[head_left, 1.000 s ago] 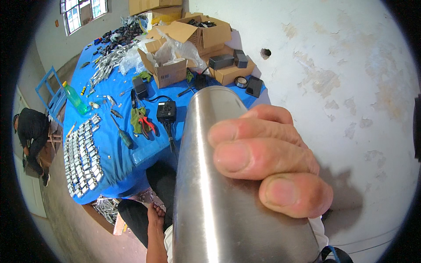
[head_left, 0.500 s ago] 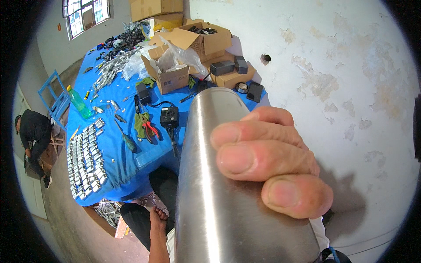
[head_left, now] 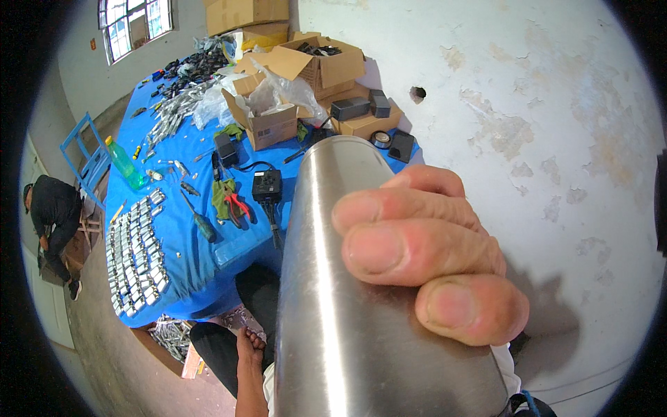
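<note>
- Right hand [head_left: 445, 240]: fingers wrapped around the metal cup [head_left: 333, 299], raised close to the person's head.
- Left hand [head_left: 250, 340]: low, near the dark-clad leg [head_left: 212, 347], fingers curled; from my position, any grasp cannot be confirmed.
- Table [head_left: 186, 251]: blue-covered, beyond the cup; carries red-handled pliers [head_left: 237, 206] and rows of small metal parts [head_left: 135, 256].

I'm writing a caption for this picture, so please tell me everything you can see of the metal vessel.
The metal vessel is smooth, silvery and rounded, like brushed steel, with a bright streak of light along its side. It looks narrower toward its far end, which is edged by a rounded rim. It looms close before the camera, hiding part of the blue-covered table; its near end runs out of the picture. Four fingers of the right hand wrap it from the right. Its contents cannot be seen.
</note>
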Motion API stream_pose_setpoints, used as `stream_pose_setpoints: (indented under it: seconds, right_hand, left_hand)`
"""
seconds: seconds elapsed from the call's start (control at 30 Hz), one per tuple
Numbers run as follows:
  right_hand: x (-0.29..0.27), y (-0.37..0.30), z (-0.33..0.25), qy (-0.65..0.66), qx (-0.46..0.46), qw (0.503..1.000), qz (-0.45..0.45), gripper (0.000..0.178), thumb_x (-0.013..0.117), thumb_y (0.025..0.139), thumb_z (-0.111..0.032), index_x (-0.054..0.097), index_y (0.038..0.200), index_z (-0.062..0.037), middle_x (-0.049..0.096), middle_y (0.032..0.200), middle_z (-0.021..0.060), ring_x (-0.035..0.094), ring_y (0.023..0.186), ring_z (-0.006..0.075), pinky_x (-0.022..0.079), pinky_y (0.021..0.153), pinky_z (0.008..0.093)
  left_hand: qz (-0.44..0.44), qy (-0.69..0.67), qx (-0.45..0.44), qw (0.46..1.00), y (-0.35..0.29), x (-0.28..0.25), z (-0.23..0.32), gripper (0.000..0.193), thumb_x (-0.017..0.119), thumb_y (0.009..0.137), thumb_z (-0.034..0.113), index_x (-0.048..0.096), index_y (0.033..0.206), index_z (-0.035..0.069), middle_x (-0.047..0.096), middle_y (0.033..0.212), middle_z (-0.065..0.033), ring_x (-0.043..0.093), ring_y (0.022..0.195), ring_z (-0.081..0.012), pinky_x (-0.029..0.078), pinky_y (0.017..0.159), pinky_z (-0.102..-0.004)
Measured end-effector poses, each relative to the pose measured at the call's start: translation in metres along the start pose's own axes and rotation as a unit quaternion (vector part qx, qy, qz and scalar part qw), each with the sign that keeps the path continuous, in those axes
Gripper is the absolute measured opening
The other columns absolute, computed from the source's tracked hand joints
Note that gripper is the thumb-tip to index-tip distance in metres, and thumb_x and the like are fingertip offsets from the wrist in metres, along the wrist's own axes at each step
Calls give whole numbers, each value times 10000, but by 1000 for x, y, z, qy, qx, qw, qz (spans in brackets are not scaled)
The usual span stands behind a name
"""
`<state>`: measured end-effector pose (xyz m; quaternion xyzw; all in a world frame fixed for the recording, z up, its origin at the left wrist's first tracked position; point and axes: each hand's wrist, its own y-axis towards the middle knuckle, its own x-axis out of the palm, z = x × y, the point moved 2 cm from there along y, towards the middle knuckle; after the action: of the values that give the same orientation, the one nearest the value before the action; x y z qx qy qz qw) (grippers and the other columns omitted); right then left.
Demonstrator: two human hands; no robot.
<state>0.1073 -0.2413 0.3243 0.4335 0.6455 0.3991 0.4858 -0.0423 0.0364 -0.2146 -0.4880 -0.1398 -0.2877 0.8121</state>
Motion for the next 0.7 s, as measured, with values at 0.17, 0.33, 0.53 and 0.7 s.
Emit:
stream_pose_setpoints:
  seconds: [0.17,0.33,0.53,0.7]
  right_hand:
    - [3,-1,0,5,-5,1000,9,213,541,930,-254,439,1104,-184,639,1111,117,634,1031,307,394,936,466]
    - [1,1,2,0,-18,1000,7,215,540,931,-252,438,1106,-179,637,1117,115,638,1017,307,401,923,463]
    - [-3,3,0,-3,-17,1000,7,223,551,926,-237,439,1111,-184,637,1126,116,638,1025,313,400,924,464]
    - [-2,2,3,7,-13,1000,1,221,554,925,-235,447,1113,-189,645,1123,115,638,1038,313,395,935,466]
  left_hand:
    - [-2,2,-4,1000,6,-9,-1,320,470,946,326,367,664,215,292,504,64,227,393,-97,193,397,-258]
    - [-3,4,-8,1000,9,-13,-2,331,472,944,332,357,654,221,289,502,68,218,386,-97,196,392,-259]
    - [3,3,-8,1000,14,-9,-4,339,466,948,333,353,650,219,288,501,66,215,381,-97,195,387,-261]
    - [17,-1,-1,1000,9,-12,0,335,457,952,328,358,652,218,296,501,66,223,382,-99,198,388,-262]
